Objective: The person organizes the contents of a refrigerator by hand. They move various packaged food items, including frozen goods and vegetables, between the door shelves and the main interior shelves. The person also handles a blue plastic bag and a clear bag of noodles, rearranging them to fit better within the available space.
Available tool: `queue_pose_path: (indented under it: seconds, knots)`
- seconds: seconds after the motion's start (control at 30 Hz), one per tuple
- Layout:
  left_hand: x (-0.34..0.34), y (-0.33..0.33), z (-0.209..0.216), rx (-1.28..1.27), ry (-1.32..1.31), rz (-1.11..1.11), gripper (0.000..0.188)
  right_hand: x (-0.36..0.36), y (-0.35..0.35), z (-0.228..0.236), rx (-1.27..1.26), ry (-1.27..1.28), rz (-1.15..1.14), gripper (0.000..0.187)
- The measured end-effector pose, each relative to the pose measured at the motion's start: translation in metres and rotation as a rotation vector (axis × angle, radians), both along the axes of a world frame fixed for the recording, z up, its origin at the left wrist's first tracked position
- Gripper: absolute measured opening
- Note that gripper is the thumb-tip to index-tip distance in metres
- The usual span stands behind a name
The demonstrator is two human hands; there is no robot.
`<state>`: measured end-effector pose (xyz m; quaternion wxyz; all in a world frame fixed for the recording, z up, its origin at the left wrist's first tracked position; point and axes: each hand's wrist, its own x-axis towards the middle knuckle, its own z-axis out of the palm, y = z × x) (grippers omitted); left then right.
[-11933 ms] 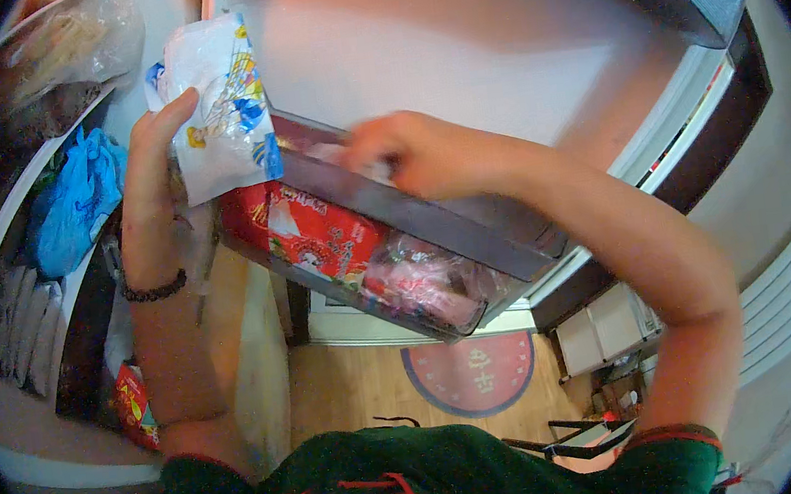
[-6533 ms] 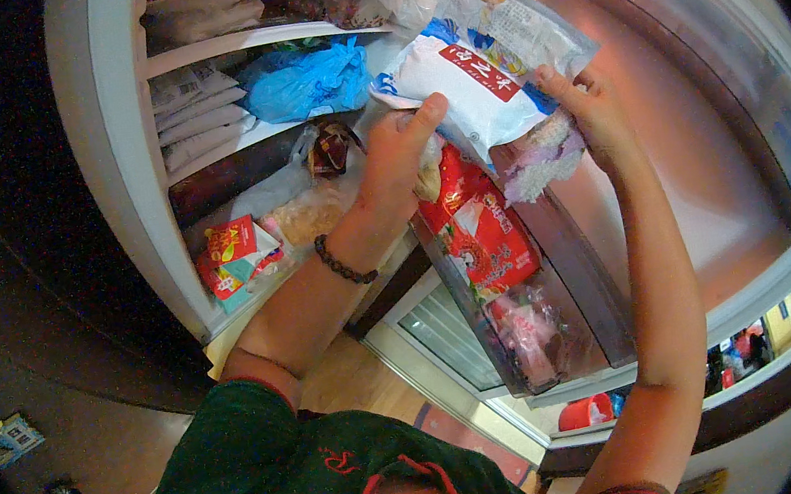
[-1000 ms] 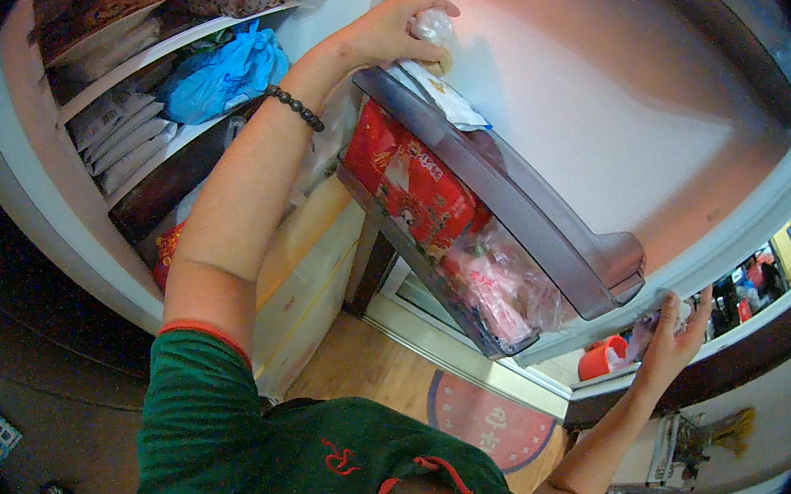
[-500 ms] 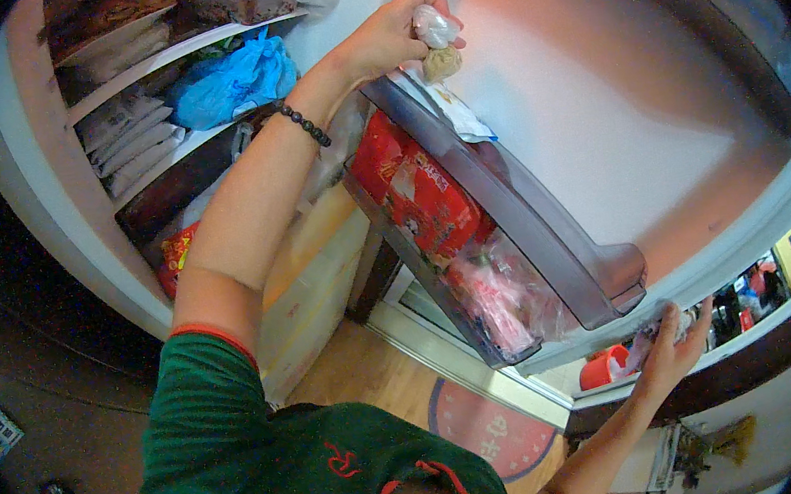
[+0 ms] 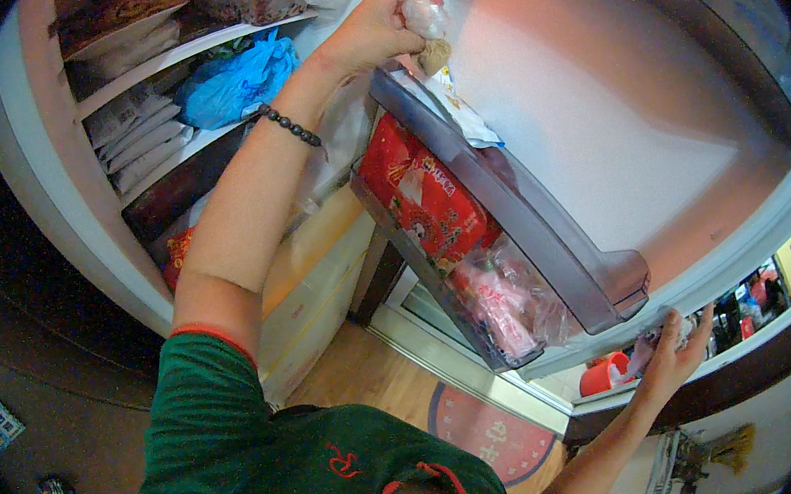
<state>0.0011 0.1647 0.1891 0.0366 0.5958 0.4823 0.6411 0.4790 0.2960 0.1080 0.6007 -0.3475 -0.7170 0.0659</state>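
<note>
My left hand (image 5: pixel 382 26), with a dark bead bracelet on the wrist, is closed around a small knotted clear plastic bag (image 5: pixel 426 17) with a tan lump at its lower end. It hovers just above the upper end of the grey see-through door bin (image 5: pixel 532 202). Inside this bin are a red printed packet (image 5: pixel 423 190), a clear bag with pink contents (image 5: pixel 500 303) and a white packet (image 5: pixel 469 121). Near the door's bottom edge, my right hand (image 5: pixel 673 352) has its fingers bent around something crumpled, pale and purplish, too small to make out.
On the left, freezer shelves (image 5: pixel 142 76) hold a blue plastic bag (image 5: pixel 240 79), stacked grey packets (image 5: pixel 133 130) and other bags. The open door (image 5: pixel 612 95) spans the right. Below lie a pink floor mat (image 5: pixel 490 431) and, beyond the door, a red container (image 5: pixel 603 375).
My left hand with the small bag has shifted slightly left and up from the bin's end. The right hand stays nearly in place. The view has moved a little.
</note>
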Motion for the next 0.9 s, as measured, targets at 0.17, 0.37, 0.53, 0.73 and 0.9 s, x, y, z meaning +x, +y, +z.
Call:
queue_pose_path:
  seconds: [0.17, 0.37, 0.53, 0.73, 0.9]
  knots:
    - [0.005, -0.002, 0.007, -0.096, 0.322, 0.406, 0.046, 0.003, 0.002, -0.001, 0.026, -0.014, -0.012, 0.054]
    - [0.002, 0.048, 0.000, -0.286, 0.595, 0.512, 0.048, 0.004, 0.007, -0.002, -0.043, 0.012, 0.023, 0.057]
    - [0.024, 0.021, 0.010, -0.358, 0.522, 0.511, 0.048, 0.002, 0.004, -0.003, -0.054, 0.020, 0.019, 0.057]
    - [0.034, 0.021, -0.013, -0.375, 0.813, 0.650, 0.042, 0.008, 0.010, -0.006, -0.089, 0.082, 0.022, 0.056]
    - [0.040, -0.013, -0.055, 0.369, 0.629, 0.845, 0.030, 0.007, 0.015, -0.010, -0.012, 0.045, -0.052, 0.050]
